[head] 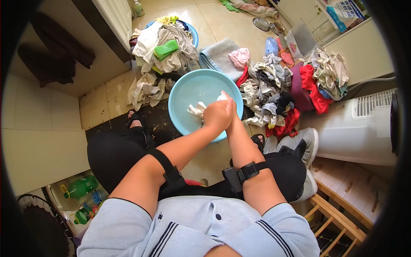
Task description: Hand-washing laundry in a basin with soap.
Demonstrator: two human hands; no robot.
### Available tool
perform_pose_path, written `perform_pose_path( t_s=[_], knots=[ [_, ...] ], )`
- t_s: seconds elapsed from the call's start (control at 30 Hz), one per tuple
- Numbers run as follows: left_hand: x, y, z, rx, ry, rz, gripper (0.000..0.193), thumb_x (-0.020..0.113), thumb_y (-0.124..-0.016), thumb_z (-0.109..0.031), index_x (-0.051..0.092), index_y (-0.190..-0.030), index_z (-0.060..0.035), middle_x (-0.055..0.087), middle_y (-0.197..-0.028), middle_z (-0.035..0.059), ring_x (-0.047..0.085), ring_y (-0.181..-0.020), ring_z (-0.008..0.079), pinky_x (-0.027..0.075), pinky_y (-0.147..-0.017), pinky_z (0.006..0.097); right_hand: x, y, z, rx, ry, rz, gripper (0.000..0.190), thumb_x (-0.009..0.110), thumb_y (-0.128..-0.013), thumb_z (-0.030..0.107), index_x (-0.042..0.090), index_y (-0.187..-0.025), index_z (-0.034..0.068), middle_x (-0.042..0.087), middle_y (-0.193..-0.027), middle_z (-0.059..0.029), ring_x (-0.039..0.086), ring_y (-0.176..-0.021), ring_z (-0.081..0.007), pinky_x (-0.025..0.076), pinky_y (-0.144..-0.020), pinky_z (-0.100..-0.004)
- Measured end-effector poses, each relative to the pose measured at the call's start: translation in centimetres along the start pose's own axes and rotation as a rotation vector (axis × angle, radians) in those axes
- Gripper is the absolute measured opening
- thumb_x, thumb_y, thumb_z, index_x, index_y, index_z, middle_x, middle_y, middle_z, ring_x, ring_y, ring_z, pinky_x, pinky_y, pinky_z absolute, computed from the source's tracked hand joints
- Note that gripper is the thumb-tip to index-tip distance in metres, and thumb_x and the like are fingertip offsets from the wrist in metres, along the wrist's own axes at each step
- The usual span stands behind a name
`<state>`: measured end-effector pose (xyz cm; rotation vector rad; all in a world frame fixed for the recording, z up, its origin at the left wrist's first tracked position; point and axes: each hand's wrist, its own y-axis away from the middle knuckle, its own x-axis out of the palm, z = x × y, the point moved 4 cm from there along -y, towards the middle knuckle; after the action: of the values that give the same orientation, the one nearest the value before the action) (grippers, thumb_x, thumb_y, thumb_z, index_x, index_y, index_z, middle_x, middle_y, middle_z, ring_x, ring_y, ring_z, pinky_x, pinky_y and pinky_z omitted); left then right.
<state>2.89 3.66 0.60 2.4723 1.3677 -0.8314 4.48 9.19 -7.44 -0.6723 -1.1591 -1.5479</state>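
Note:
Over a light-blue plastic basin (179, 119) with water in it, both hands are pressed together. My left hand (217, 113) is closed in a fist around a small white cloth (196, 110), whose loose end sticks out on the left. It may be a sock, but its shape is bunched up. My right hand (231, 104) lies against the left fist and grips the same cloth. A bit of white shows near the right fingertips. The fingers hide the middle of the cloth.
Left of the basin a heaped tub of clothes (175, 35) carries a green brush or sponge (166, 49). A folded blue towel (218, 54) lies behind. At right are piled socks (269, 86), a purple container (298, 90) and a white appliance (340, 125). Grey shoes (308, 144) stand nearby.

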Motion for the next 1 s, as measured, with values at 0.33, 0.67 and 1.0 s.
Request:
perform_pose_path(
  t_s=[0.33,0.67,1.0],
  knots=[
    [-0.5,-0.2,3.4,-0.029,0.092,-0.116,0.035,0.045,-0.085,-0.029,0.061,-0.069,-0.0024,0.056,-0.068,0.0234,0.053,-0.065,0.0421,0.040,-0.057,0.0452,0.8,1.1,-0.6,-0.007,0.125,-0.084,0.028,0.044,-0.090,0.033,0.054,-0.097,0.008,0.058,-0.087,-0.0039,0.057,-0.077,-0.0146,0.047,-0.067,-0.0294],
    [0.3,0.0,2.6,-0.076,0.149,-0.050,0.040,0.043,-0.086,-0.034,0.060,-0.067,-0.0034,0.055,-0.067,0.0234,0.053,-0.066,0.0420,0.042,-0.059,0.0464,-1.3,1.1,-1.0,-0.113,0.156,-0.265,0.034,0.044,-0.088,0.041,0.055,-0.092,0.008,0.058,-0.082,-0.0044,0.057,-0.074,-0.0164,0.047,-0.065,-0.0305],
    [-0.3,-4.7,8.8,-0.368,0.660,0.606,0.037,0.051,-0.086,-0.038,0.058,-0.095,-0.0023,0.059,-0.090,0.0051,0.054,-0.074,0.0132,0.045,-0.067,0.0300,4.8,3.6,3.7,-0.242,0.622,-0.458,0.027,0.050,-0.088,0.031,0.056,-0.082,0.005,0.056,-0.075,0.0003,0.051,-0.066,-0.0057,0.041,-0.062,-0.0194]
  ],
)
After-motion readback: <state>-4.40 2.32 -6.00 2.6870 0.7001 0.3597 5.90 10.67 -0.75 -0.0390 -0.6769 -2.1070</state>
